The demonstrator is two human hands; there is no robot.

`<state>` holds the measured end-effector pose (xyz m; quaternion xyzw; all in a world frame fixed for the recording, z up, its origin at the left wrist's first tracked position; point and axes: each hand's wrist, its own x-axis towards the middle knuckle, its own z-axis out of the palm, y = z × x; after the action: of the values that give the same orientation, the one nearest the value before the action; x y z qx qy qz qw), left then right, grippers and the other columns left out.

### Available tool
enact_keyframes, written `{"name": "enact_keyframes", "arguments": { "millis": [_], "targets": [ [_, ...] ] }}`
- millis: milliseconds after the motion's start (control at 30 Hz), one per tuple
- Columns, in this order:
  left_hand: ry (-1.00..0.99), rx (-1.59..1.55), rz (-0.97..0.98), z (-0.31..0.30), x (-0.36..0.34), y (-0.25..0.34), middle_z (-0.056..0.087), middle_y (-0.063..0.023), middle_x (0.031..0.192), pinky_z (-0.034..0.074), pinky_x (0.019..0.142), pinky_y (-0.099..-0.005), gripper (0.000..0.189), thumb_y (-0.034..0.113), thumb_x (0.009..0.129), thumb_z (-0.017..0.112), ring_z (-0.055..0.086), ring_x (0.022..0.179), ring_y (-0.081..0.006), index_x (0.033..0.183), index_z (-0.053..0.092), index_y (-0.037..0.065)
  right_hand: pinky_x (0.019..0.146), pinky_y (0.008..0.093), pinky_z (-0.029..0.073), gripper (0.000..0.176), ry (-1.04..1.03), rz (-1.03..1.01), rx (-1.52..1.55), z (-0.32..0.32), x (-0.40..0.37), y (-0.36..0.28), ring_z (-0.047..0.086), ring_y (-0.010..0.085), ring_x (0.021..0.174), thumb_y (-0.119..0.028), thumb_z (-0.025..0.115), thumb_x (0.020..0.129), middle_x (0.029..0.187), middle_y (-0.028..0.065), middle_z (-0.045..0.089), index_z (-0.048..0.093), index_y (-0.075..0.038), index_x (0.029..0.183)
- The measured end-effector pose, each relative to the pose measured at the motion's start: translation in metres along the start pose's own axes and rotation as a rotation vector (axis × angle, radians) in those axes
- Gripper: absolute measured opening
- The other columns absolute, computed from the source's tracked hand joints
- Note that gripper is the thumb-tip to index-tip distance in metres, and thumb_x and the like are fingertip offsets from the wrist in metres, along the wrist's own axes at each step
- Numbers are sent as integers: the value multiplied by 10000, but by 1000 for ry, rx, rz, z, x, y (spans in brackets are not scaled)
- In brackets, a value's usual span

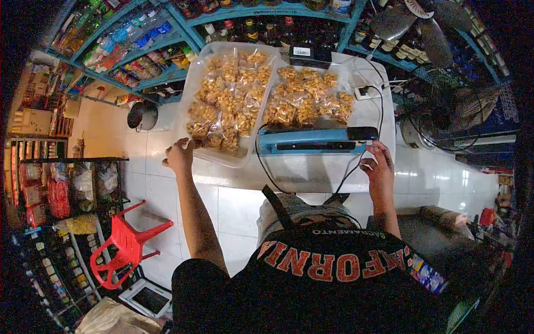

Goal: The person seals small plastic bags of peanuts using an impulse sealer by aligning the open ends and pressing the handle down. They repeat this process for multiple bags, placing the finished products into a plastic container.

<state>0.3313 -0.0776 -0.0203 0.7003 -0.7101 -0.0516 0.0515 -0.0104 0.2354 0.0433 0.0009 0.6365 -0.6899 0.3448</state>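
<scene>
My left hand [181,156] is by the lower left corner of a clear plastic tub [239,160], its bent fingers right at the rim and the thumb apart. Inside the tub lie several clear bags of golden-brown snacks [231,92]. My right hand [380,170] has its fingers curled loosely apart, fingertips close to the right end of a blue bag sealer [311,137] with a black handle end. More snack bags [306,100] lie behind the sealer, to the right of the tub.
A white table [300,170] carries these things, with a black box [310,55] and a power strip [368,92] behind. Dark cables run beside the sealer. Blue shelves of bottles stand beyond. A red plastic chair [127,239] is on the floor at left; a fan [445,108] stands right.
</scene>
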Motion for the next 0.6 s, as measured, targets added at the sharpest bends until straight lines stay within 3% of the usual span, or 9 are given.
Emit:
{"name": "enact_keyframes", "arguments": {
  "millis": [267,367,467,600],
  "targets": [
    [-110,22,23,-4,1,-3,620,-42,828,267,786,-527,177,371,723,567,519,924,-223,848,639,267,608,259,414,244,33,27,7,-5,-10,2,514,122,663,-193,533,786,953,17,528,488,-129,1017],
    [-131,55,71,4,12,-15,621,-34,809,274,769,-553,139,329,728,556,545,878,-219,816,645,267,589,254,404,252,164,-76,80,-18,-9,10,490,115,627,-164,534,779,956,0,490,482,-135,1023],
    [116,126,106,3,11,-16,627,-10,772,304,728,-541,125,287,719,553,557,784,-229,798,649,269,531,230,369,261,308,-42,206,-31,-6,6,428,83,568,-109,512,775,904,-15,455,472,-146,1031],
    [177,74,207,-11,11,-16,631,-25,783,389,634,-461,136,255,711,559,578,748,-232,801,656,226,510,217,347,259,346,-147,220,-46,-4,3,399,71,548,-108,507,780,865,-18,450,471,-147,1033]
  ]
}}
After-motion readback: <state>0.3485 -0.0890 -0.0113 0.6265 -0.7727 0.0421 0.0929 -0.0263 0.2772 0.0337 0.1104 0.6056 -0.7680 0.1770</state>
